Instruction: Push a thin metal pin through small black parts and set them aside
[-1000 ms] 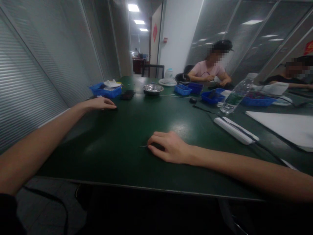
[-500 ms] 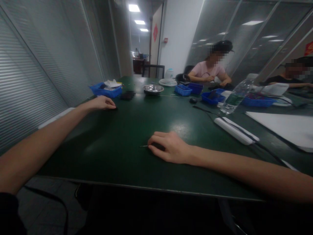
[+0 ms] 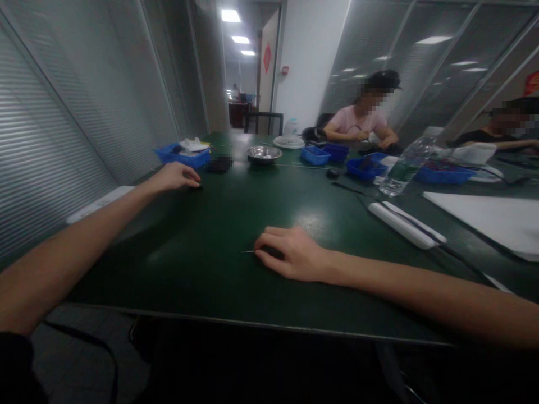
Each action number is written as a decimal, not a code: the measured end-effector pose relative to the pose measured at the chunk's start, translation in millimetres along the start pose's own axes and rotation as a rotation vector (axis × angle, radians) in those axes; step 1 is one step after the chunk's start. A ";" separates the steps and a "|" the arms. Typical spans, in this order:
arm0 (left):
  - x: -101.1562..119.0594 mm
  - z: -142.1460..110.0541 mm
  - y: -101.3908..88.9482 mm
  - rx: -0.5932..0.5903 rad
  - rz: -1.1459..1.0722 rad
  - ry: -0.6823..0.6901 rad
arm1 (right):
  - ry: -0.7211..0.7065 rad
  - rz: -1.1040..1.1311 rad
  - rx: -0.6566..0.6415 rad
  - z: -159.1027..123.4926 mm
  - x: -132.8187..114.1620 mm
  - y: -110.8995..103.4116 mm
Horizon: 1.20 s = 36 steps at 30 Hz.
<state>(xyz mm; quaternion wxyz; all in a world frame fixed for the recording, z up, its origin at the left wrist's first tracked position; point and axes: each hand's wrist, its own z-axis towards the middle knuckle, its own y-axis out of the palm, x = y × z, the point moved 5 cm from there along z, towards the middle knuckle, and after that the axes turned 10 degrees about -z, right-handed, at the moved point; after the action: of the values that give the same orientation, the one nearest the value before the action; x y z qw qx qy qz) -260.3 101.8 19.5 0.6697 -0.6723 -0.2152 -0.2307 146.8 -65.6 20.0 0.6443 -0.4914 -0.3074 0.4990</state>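
Note:
My right hand [image 3: 292, 253] rests on the dark green table [image 3: 227, 219], its thumb and index finger pinched together. From between these fingertips a thin, needle-like metal piece [image 3: 247, 252] points left; whatever part lies inside the hand is hidden. Farther off on the left, my left hand [image 3: 174, 177] is bent down to the tabletop with its fingers closed. A small dark piece [image 3: 197, 187] shows right under the fingertips, too small to name.
Behind my left hand stand a blue basket [image 3: 183, 154] with white tissue and a steel bowl [image 3: 264, 154]. On the right are a water bottle [image 3: 404, 168], a white power strip [image 3: 406, 224] with a black cable, and more blue baskets [image 3: 315, 155]. Two people sit across the table.
My left hand has lifted very slightly at the knuckles, its fingertips staying by the small dark piece. My right hand and the needle-like piece have hardly moved.

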 end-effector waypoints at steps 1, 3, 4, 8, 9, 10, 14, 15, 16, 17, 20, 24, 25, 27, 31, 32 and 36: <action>2.4 -1.4 0.6 -0.028 -0.006 0.005 | 0.001 0.004 0.001 -0.3 -0.2 -0.2; 11.9 -5.3 3.9 -0.091 -0.004 0.040 | 0.008 0.021 0.010 -1.2 -0.1 -1.5; 20.1 -8.4 7.7 -0.126 0.006 0.070 | 0.015 0.030 0.019 -1.9 0.6 -2.5; 80.5 -34.9 45.2 -0.242 0.022 0.265 | 0.074 0.039 0.050 -8.0 8.0 -7.1; 100.4 -45.9 60.7 -0.281 -0.007 0.327 | 0.093 0.034 0.055 -10.7 10.8 -8.4; 121.1 -58.5 77.2 -0.317 -0.046 0.401 | 0.114 0.028 0.060 -14.1 13.8 -9.9; 186.9 -109.8 131.7 -0.335 -0.201 0.658 | 0.185 0.003 0.098 -32.3 24.3 -18.2; 195.9 -119.7 140.0 -0.323 -0.231 0.690 | 0.193 -0.004 0.110 -36.9 26.0 -20.5; 202.1 -127.6 146.1 -0.313 -0.258 0.709 | 0.198 -0.015 0.122 -41.1 27.5 -22.6; 205.6 -133.4 150.1 -0.305 -0.281 0.714 | 0.204 -0.026 0.131 -44.5 28.8 -24.4; 205.9 -140.0 153.2 -0.279 -0.332 0.682 | 0.232 -0.064 0.144 -49.7 32.8 -27.0; 200.2 -136.7 152.2 -0.256 -0.375 0.632 | 0.260 -0.083 0.137 -47.9 36.1 -25.3; 199.5 -136.1 152.6 -0.259 -0.384 0.629 | 0.255 -0.085 0.129 -46.9 36.2 -24.1; 199.7 -136.4 154.5 -0.277 -0.394 0.635 | 0.233 -0.098 0.112 -45.3 35.6 -21.7; 203.9 -140.6 158.3 -0.314 -0.389 0.670 | 0.169 -0.107 0.071 -44.3 33.3 -17.0; 205.0 -141.6 158.9 -0.319 -0.387 0.677 | 0.152 -0.104 0.058 -44.3 32.5 -15.9; 206.6 -143.0 159.9 -0.333 -0.384 0.693 | 0.106 -0.098 0.023 -44.2 30.5 -13.0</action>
<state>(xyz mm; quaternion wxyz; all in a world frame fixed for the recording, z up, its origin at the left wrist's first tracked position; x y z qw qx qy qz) -2.3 -46.9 14.6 0.5295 -0.6017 -0.0586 -0.5952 199.9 -51.4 14.8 0.6890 -0.4939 -0.2909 0.4435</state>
